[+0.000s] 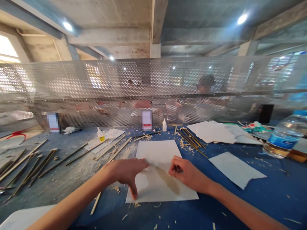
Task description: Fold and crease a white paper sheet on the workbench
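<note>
I've got my left hand (128,172) spread flat on the white paper sheet (159,172) mid blue worktop (240,204); right hand (188,174) fingers pinch its middle. Thin bamboo sticks (35,163) lie unused, glue bottle (101,134) untouched.

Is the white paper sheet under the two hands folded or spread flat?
Spread flat. The white paper sheet lies open on the blue table, with the left hand and right hand pressing on it.

sheet (158,166): matt white paper | sticks (28,166): pale wood | screen (153,92): perforated metal
</note>
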A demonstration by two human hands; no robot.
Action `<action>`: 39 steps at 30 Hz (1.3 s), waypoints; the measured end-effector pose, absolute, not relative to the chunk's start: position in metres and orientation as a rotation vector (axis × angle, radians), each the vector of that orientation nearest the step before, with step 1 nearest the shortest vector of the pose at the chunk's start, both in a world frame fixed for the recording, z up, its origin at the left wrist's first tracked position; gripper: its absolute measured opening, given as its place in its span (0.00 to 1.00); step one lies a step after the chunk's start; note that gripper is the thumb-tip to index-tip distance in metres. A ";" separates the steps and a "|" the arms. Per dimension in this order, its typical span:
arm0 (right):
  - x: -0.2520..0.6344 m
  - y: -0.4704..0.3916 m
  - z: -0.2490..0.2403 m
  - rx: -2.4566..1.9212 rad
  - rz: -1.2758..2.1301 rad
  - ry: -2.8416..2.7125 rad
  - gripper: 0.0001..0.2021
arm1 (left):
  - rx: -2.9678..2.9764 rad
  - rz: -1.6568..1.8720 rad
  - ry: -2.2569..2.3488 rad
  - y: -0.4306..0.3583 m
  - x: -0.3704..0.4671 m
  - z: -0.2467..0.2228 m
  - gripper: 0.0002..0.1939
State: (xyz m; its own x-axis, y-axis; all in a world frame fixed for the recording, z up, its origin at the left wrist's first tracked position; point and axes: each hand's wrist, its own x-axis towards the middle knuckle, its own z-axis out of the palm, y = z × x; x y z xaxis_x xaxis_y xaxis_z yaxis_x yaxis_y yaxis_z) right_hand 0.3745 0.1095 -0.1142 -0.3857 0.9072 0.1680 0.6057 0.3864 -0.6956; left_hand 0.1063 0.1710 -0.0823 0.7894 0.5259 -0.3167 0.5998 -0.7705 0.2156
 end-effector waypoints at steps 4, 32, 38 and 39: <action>0.375 0.109 -0.113 -1.292 0.762 -2.102 0.07 | 2.677 -0.374 0.876 0.169 0.108 -0.078 0.51; 0.377 0.111 -0.115 -1.305 0.662 -2.138 0.07 | 2.692 -0.349 0.822 0.171 0.107 -0.080 0.52; 0.377 0.113 -0.118 -1.328 0.590 -2.106 0.07 | 2.697 -0.354 0.828 0.171 0.107 -0.081 0.52; 0.377 0.113 -0.118 -1.335 0.589 -2.103 0.08 | 2.694 -0.346 0.826 0.171 0.107 -0.081 0.51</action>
